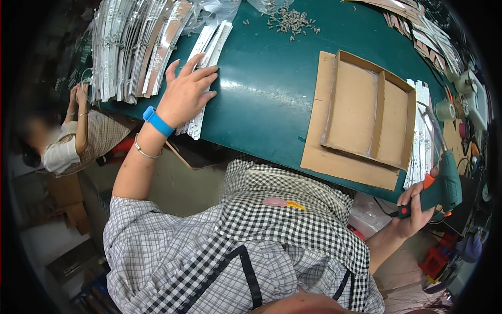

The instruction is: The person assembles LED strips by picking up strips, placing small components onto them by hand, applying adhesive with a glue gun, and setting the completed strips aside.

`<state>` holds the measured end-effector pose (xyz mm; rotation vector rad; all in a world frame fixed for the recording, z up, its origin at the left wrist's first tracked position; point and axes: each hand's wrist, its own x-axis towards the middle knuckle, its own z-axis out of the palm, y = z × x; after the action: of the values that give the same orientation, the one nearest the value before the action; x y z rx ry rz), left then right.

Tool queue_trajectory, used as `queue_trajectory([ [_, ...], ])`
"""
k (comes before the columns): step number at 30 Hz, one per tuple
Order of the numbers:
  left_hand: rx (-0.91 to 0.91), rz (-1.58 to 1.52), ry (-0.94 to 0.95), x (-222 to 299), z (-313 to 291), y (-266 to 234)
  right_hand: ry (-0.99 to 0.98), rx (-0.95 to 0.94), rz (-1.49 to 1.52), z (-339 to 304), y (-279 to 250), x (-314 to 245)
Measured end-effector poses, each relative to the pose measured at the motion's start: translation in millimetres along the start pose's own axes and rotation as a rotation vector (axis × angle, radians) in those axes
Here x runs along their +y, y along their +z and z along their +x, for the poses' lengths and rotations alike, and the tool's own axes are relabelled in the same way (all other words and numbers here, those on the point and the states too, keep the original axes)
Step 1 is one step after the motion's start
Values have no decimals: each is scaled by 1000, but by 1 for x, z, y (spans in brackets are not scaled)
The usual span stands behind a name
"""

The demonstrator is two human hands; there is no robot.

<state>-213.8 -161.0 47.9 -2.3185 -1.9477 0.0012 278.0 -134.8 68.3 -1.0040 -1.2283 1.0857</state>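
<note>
My left hand (pixel 188 89), with a blue band and a bangle at its wrist, rests with spread fingers over a small bundle of narrow white strips (pixel 196 123) at the table's left. The palm hides part of the bundle. At the lower right, my right hand (pixel 415 212) is wrapped round the handle of a green pistol-shaped power tool (pixel 448 180) with an orange trigger and a cord. Its front end points away from me, beside another row of white strips (pixel 418 141). What the tool does I cannot tell.
A shallow cardboard tray (pixel 330 99) with a divider lies on the green table (pixel 256 115). Long strips (pixel 123 52) are stacked at the far left; small metal pieces (pixel 293 22) lie scattered at the back. Another person (pixel 78 136) works at the left. Spools and cables crowd the right.
</note>
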Motion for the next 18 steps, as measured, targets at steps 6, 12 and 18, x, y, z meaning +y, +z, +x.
queue_trajectory([
  [6, 240, -142, 158, -29, 96, 14, -67, 79, -5, 2, -13, -7],
  [12, -72, -206, 102, -68, 188, 39, -76, 135, -9, -17, -27, -12],
  [18, -189, -411, 9, -81, 189, 37, -32, 236, 13, -13, -42, -9],
])
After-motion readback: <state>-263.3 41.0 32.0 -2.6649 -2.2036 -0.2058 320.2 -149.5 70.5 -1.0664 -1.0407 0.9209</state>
